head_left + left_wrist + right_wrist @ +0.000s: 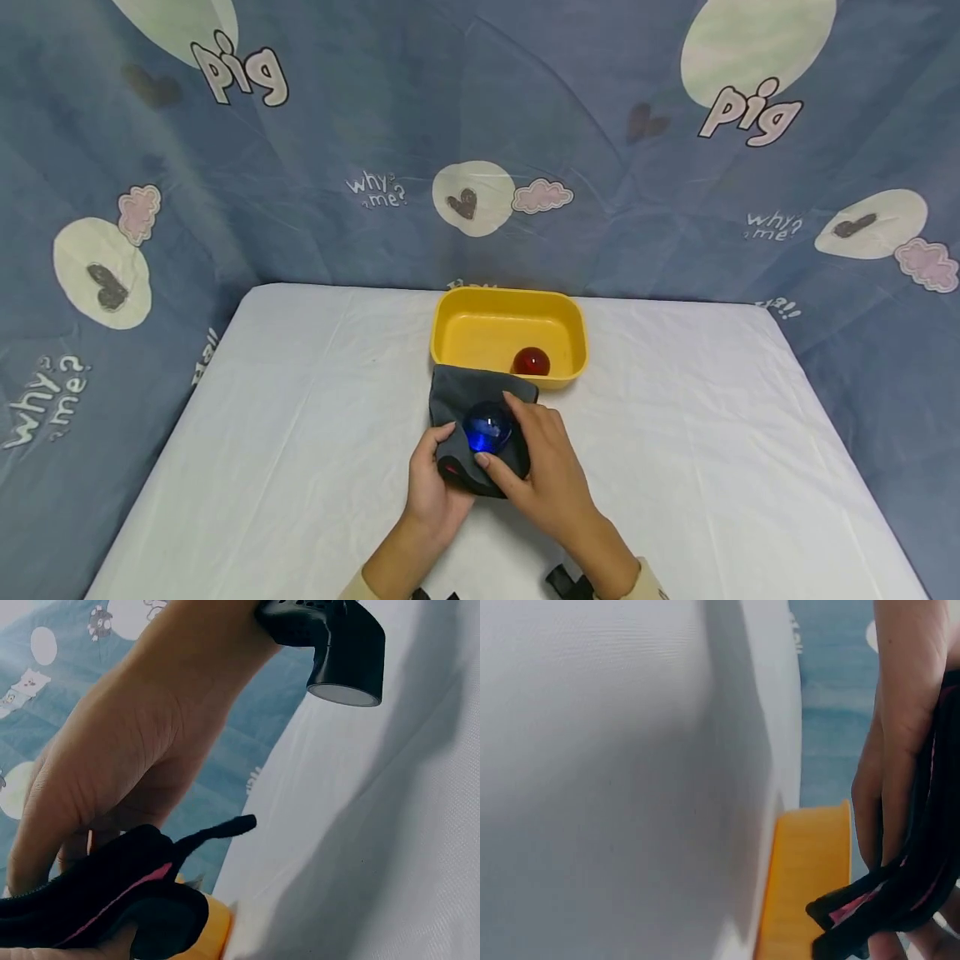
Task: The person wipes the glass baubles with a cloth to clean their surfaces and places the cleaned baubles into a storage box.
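On the near side of the yellow tray [472, 333]: blue ball [488, 425] atop dark pouch [468, 383], pinched by thumb and forefinger of right grip [547, 471]. Left grip [435, 483] clasps pouch, thumb uppermost, probably steadying it so the ball won't roll. Pouch contents not visible. Inside tray, by its near wall, red ball [532, 361]. Under tray, white-covered bench [712, 467].

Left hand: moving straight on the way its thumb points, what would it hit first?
The left hand would probably meet the translucent blue ball, seen over the dark gray pouch it holds; exact depth is unclear.
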### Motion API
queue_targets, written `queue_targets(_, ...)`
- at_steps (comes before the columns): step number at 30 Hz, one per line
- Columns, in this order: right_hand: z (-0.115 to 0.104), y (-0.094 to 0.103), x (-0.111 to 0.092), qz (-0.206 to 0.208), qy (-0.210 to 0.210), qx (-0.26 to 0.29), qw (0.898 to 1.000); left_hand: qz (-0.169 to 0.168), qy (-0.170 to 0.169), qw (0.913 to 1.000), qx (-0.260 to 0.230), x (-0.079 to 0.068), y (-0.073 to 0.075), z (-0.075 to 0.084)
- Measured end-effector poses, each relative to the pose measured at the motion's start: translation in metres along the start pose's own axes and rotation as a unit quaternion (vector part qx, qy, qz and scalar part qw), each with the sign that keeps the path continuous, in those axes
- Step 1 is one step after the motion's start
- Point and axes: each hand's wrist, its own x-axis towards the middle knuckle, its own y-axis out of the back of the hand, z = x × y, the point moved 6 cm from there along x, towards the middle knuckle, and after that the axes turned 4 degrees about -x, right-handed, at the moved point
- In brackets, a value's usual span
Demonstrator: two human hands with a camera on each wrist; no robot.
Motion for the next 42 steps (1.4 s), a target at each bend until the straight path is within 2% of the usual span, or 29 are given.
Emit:
queue_targets(5,-0.0046,0.0027,0.0010,0.004,0.041,-0.019,0.999,0.014,-0.005,0.9999,-0.004,0.0022,-0.0012,0.0009)
queue_targets(10,-0.0059,0.0033,0.0029,0.021,0.054,-0.051,0.997,0.014,-0.003,0.9999,-0.002,0.0015,-0.0028,0.0003)
queue_targets(16,-0.0047,0.0045,0.0062,0.027,0.033,-0.060,0.997,-0.003,-0.002,1.0000,0.007,0.0001,-0.0051,-0.0003)
queue_targets(22,-0.0001,0.0038,0.0078,0.022,-0.021,-0.073,0.997,-0.003,0.004,0.9999,0.014,0.0006,-0.0057,-0.0023)
queue_targets(25,0.0016,0.0028,0.0072,0.011,-0.034,-0.066,0.997,-0.010,0.003,0.9999,0.012,0.0015,-0.0059,-0.0015)
queue_targets(27,0.0010,0.0027,0.0062,0.003,-0.026,-0.059,0.998,-0.012,0.000,0.9999,0.011,0.0020,-0.0057,-0.0001)
queue_targets(31,-0.0015,0.0043,0.0041,-0.003,0.017,-0.052,0.998,-0.002,-0.004,1.0000,0.009,0.0037,-0.0043,0.0026)
queue_targets(37,-0.0059,0.0063,0.0041,0.013,0.077,-0.060,0.995,-0.002,-0.006,1.0000,0.005,0.0052,-0.0032,0.0038)
queue_targets(42,-0.0072,0.0069,0.0059,0.019,0.072,-0.060,0.995,-0.003,-0.005,1.0000,0.002,0.0055,-0.0031,0.0024)
